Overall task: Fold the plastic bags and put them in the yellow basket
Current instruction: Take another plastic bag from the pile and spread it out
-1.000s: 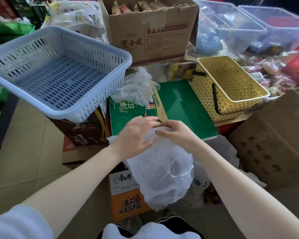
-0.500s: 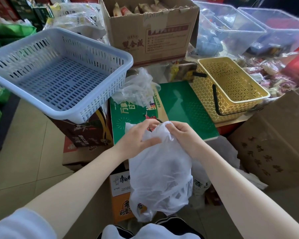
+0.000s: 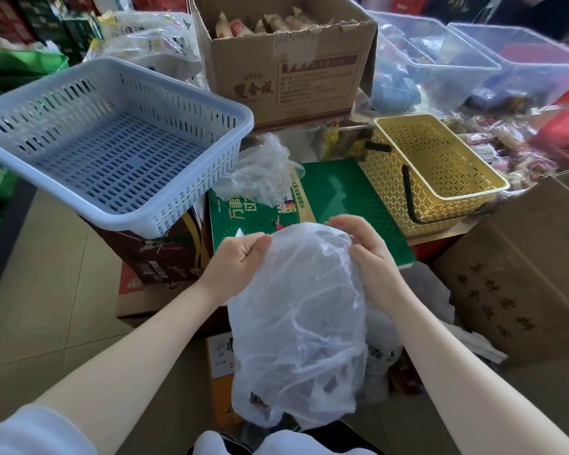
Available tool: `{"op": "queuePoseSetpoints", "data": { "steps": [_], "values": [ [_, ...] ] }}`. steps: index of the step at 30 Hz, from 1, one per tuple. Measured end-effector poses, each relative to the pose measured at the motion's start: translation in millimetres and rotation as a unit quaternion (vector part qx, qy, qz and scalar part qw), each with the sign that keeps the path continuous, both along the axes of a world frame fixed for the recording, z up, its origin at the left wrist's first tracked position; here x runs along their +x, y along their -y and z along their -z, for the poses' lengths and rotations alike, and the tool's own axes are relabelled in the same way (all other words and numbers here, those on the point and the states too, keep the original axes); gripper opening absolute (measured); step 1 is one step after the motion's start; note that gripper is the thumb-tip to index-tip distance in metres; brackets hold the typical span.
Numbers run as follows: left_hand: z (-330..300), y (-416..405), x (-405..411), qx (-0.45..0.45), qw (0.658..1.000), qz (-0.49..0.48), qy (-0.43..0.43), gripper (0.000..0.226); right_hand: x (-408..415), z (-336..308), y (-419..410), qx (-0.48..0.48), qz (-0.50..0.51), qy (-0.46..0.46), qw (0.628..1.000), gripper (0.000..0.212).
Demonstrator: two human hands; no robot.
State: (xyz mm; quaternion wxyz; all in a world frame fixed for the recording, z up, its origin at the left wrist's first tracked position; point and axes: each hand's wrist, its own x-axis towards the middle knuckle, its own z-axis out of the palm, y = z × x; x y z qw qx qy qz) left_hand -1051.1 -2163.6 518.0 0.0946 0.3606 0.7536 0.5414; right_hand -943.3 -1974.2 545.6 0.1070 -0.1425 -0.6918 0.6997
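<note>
A white translucent plastic bag [image 3: 296,323] hangs puffed up in front of me, over the near edge of a green box [image 3: 349,198]. My left hand [image 3: 237,261] grips its upper left edge in a fist. My right hand [image 3: 358,244] holds the bag's upper right side with curled fingers. A second crumpled clear plastic bag [image 3: 260,172] lies on the far end of the green box. The yellow basket [image 3: 388,165] with a black handle stands to the right of the box, with nothing visible inside.
A pale blue slotted basket [image 3: 79,103] sits tilted on a dark box at the left. Behind stand a cardboard box of snacks [image 3: 286,77] and clear plastic bins [image 3: 473,54]. A brown carton [image 3: 523,274] is at the right; more white bags [image 3: 424,290] lie below it.
The bag has filled out with air and spread wider between my hands. My hands have moved apart, the left one closing into a fist on the bag's edge.
</note>
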Motion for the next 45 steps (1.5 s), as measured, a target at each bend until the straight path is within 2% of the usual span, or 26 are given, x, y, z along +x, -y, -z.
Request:
{"op": "queuePoseSetpoints", "data": {
  "steps": [2, 5, 7, 9, 11, 12, 14, 17, 20, 23, 26, 28, 31, 34, 37, 38, 41, 43, 45],
  "values": [
    [-1, 1, -1, -0.008, 1.000, 0.003, -0.006, 0.053, -2, -8, -1, -0.009, -0.056, -0.029, 0.998, 0.050],
    [-3, 1, -4, -0.027, 0.999, -0.010, -0.029, 0.054, -5, -16, -4, 0.011, -0.095, -0.057, 0.994, 0.040],
    [-3, 1, -5, -0.040, 0.997, -0.014, -0.059, 0.055, -4, -20, -6, 0.034, -0.110, -0.075, 0.990, 0.041],
    [-5, 1, -5, -0.046, 0.996, -0.017, -0.072, 0.052, -4, -25, -7, 0.134, -0.129, -0.090, 0.979, 0.036],
    [-6, 1, -5, -0.053, 0.996, -0.015, -0.076, 0.049, -8, -25, -4, 0.325, -0.120, -0.106, 0.932, 0.030],
    [-6, 0, -4, -0.060, 0.995, -0.010, -0.082, 0.047, -11, -22, -2, 0.391, -0.104, -0.115, 0.907, 0.028],
    [-6, 1, -2, -0.072, 0.992, 0.002, -0.102, 0.047, -17, -20, 2, 0.433, -0.061, -0.107, 0.893, 0.020],
    [-6, 4, 2, -0.091, 0.983, -0.007, -0.161, 0.046, -21, -18, 4, 0.378, 0.011, -0.040, 0.925, 0.014],
    [0, 10, 5, -0.126, 0.960, -0.040, -0.247, 0.047, -24, -13, 5, 0.252, 0.055, 0.031, 0.966, 0.014],
    [5, 17, 7, -0.145, 0.968, -0.050, -0.197, 0.047, -24, -10, 12, 0.121, 0.083, 0.070, 0.987, 0.021],
    [-10, 10, 10, -0.144, 0.984, -0.044, -0.090, 0.039, -24, -11, 19, 0.108, 0.027, 0.083, 0.990, 0.017],
    [-27, -4, 9, -0.126, 0.991, 0.001, -0.034, 0.034, -27, -13, 22, 0.092, -0.004, 0.068, 0.993, 0.018],
    [-39, -26, 9, -0.135, 0.987, 0.025, -0.085, 0.026, -34, -18, 21, 0.099, -0.006, 0.045, 0.994, 0.020],
    [-35, -30, 8, -0.106, 0.990, -0.039, -0.080, 0.031, -31, -15, 13, 0.153, 0.019, 0.052, 0.987, 0.007],
    [-32, -23, 2, -0.067, 0.989, -0.129, -0.039, 0.025, -12, 2, -4, 0.193, 0.052, 0.123, 0.972, 0.018],
    [-31, -20, -1, -0.058, 0.985, -0.159, -0.018, 0.025, -4, 6, -10, 0.155, 0.058, 0.161, 0.973, 0.024],
    [-26, -16, -11, -0.036, 0.975, -0.217, 0.039, 0.025, 16, 27, -22, -0.097, 0.019, 0.289, 0.952, 0.043],
    [-23, -16, -14, -0.027, 0.973, -0.224, 0.056, 0.026, 21, 43, -26, -0.176, 0.002, 0.298, 0.938, 0.049],
    [-20, -18, -13, -0.020, 0.974, -0.217, 0.067, 0.026, 18, 49, -30, -0.247, 0.020, 0.249, 0.936, 0.047]
  ]
}}
